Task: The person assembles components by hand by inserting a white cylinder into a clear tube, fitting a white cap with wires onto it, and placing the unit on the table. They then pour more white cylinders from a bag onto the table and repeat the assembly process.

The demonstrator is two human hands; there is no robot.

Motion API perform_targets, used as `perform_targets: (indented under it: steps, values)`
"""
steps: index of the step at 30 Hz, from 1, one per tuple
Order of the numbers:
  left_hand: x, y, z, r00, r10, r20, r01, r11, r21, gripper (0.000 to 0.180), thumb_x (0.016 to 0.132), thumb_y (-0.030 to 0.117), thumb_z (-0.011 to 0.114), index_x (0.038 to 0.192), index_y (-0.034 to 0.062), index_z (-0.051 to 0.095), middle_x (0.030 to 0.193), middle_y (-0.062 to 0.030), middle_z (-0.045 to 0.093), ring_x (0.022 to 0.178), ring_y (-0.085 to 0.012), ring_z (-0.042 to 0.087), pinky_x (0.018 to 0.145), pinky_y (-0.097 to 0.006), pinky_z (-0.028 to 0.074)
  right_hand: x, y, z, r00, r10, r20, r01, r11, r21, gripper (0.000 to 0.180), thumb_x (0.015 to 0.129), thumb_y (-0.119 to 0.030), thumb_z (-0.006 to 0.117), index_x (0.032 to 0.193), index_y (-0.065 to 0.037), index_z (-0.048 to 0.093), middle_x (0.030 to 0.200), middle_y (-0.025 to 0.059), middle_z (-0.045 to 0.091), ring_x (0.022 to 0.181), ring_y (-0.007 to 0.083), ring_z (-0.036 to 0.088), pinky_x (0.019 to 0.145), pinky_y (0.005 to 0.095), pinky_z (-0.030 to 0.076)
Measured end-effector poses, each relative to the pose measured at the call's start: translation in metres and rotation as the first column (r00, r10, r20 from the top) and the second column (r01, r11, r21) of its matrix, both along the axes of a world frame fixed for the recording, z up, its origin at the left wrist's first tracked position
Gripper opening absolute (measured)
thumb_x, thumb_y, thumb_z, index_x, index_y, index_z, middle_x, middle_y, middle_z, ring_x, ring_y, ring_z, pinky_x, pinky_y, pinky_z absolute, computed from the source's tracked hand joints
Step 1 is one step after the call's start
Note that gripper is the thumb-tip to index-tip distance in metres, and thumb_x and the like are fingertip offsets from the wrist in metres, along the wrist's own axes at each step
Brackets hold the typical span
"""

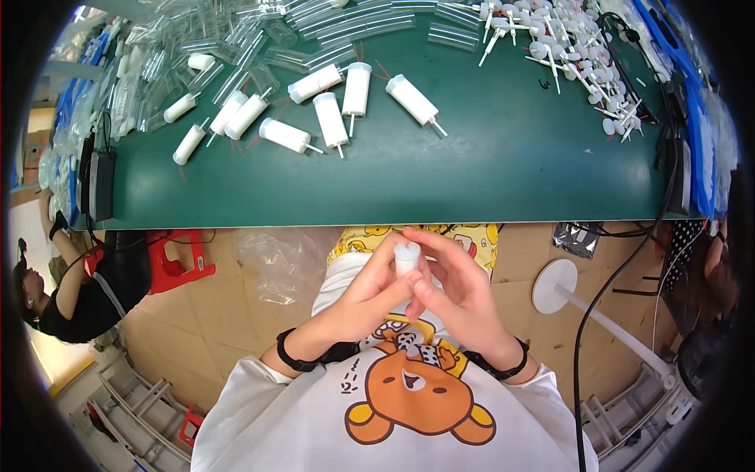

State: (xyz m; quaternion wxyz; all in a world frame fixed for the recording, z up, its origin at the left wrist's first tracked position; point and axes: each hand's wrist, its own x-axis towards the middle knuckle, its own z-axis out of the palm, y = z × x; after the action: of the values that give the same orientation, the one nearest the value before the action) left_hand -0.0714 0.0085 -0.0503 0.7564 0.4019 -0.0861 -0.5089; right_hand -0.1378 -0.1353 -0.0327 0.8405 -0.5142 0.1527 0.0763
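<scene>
In front of my chest, just off the table's near edge, a small white cylinder (406, 259) with a translucent top stands upright between my hands. My left hand (379, 282) wraps its fingers and thumb around its side. My right hand (458, 293) closes in from the other side, its thumb near the cylinder's lower part and its fingers behind it. The lower end is hidden by my fingers. Similar white cylinders (330, 122) with translucent caps, thin white stems and red wires lie scattered on the green table (393, 189).
Clear plastic tubes (354, 27) pile up at the far left and middle. White stemmed parts with round discs (590, 67) heap at the far right. A black cable (609, 291) hangs at the right. A red stool (177, 259) and a seated person (75, 291) are at the left.
</scene>
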Motion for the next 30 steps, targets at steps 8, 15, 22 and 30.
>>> perform_targets:
  steps: [8, 15, 22, 30]
  values:
    - [0.0, -0.002, 0.005, 0.994, -0.074, 0.079, 0.067, 0.994, 0.084, 0.024, 0.095, 0.015, 0.043, 0.116, 0.0015, 0.039, 0.09, -0.0035, 0.051, 0.067, -0.0091, 0.053, 0.063, -0.024, 0.046, 0.011, -0.007, 0.008, 0.987, 0.141, 0.072, -0.128, 0.979, -0.16, 0.046, 0.087, -0.006, 0.052, 0.13, 0.003, 0.038, 0.131, 0.0169, 0.04, 0.112, 0.0211, 0.047, 0.072, 0.0273, 0.052]
    - [0.002, -0.001, 0.003, 1.0, -0.028, -0.013, 0.03, 0.986, 0.162, 0.019, 0.096, 0.019, 0.044, 0.105, 0.0031, 0.044, 0.081, -0.0017, 0.049, 0.064, -0.0075, 0.049, 0.055, -0.023, 0.042, -0.001, 0.003, 0.003, 0.984, 0.023, 0.176, 0.03, 0.957, -0.29, 0.068, 0.08, -0.004, 0.063, 0.135, -0.001, 0.022, 0.125, 0.0172, 0.043, 0.113, 0.0245, 0.047, 0.097, 0.0382, 0.036]
    - [-0.007, -0.007, 0.002, 0.99, 0.043, -0.131, -0.024, 0.99, 0.142, 0.027, 0.099, 0.031, 0.032, 0.108, 0.0073, 0.042, 0.08, 0.0005, 0.045, 0.072, -0.0054, 0.042, 0.064, -0.021, 0.037, -0.013, 0.02, -0.006, 0.992, -0.116, -0.051, 0.117, 0.993, 0.008, 0.056, 0.082, -0.004, 0.062, 0.127, 0.0, 0.029, 0.117, 0.0115, 0.046, 0.11, 0.0173, 0.047, 0.091, 0.0318, 0.04]
    - [-0.004, -0.011, -0.01, 0.994, -0.001, -0.11, 0.016, 0.99, 0.138, 0.025, 0.098, 0.031, 0.034, 0.104, 0.0079, 0.04, 0.081, 0.0002, 0.044, 0.072, -0.0064, 0.041, 0.064, -0.021, 0.037, -0.001, 0.034, -0.027, 0.977, -0.172, -0.126, 0.192, 0.966, 0.172, 0.047, 0.082, -0.01, 0.065, 0.119, 0.001, 0.039, 0.11, 0.0089, 0.052, 0.103, 0.0132, 0.051, 0.086, 0.0272, 0.043]
